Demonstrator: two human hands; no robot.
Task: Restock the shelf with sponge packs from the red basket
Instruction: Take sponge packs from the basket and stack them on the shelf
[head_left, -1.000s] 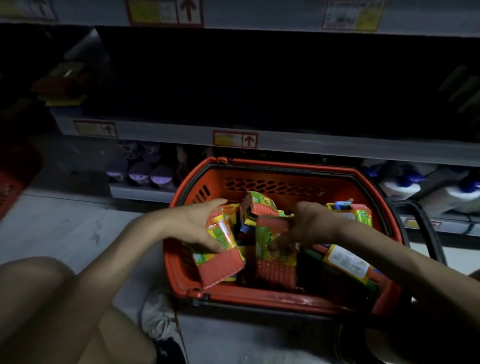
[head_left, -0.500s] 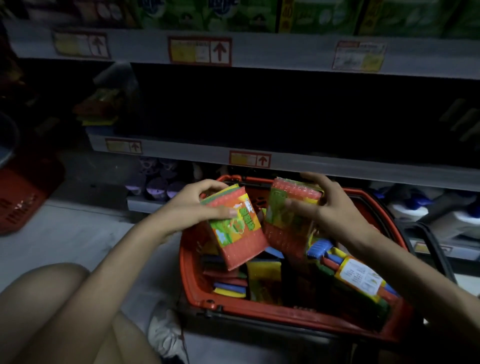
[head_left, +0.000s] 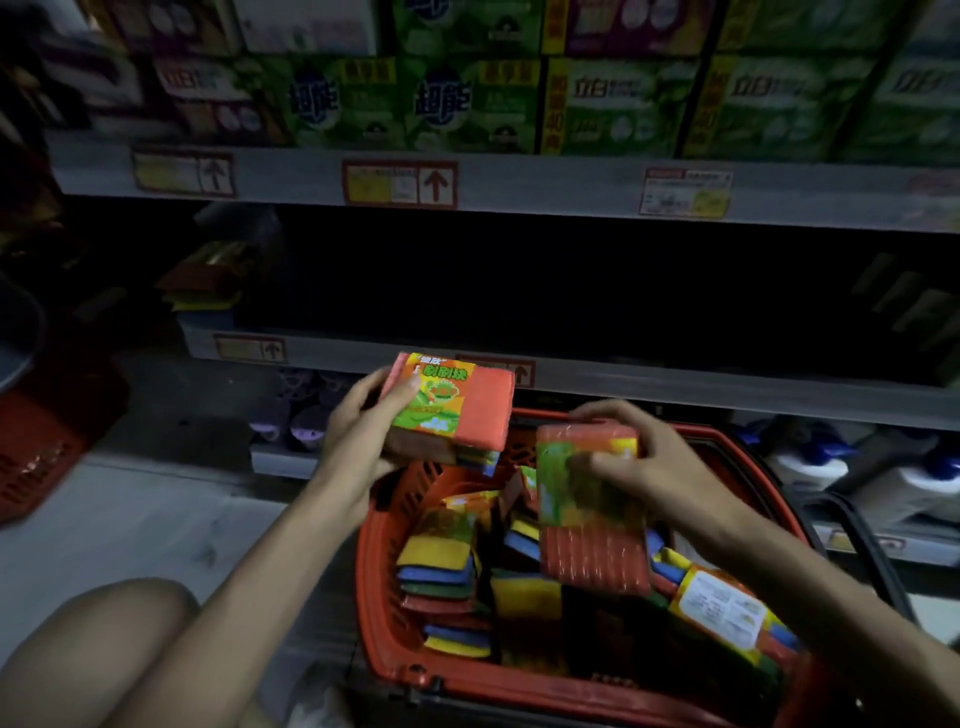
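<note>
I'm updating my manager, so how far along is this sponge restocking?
Early. A few shelved packs sit at the left end of the shelf. The left hand holds one sponge pack, the right hand a second pack, both just above the red basket. Many basket packs remain to shelve.

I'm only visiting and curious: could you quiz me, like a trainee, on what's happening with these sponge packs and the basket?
1. True or false: the left hand is empty.
2. The spare packs lie: A in the red basket; B in a paper bag; C on a trolley.
3. Fill in: the right hand holds its sponge pack ____ than the left pack.
Key: 1 false; 2 A; 3 lower.
</note>
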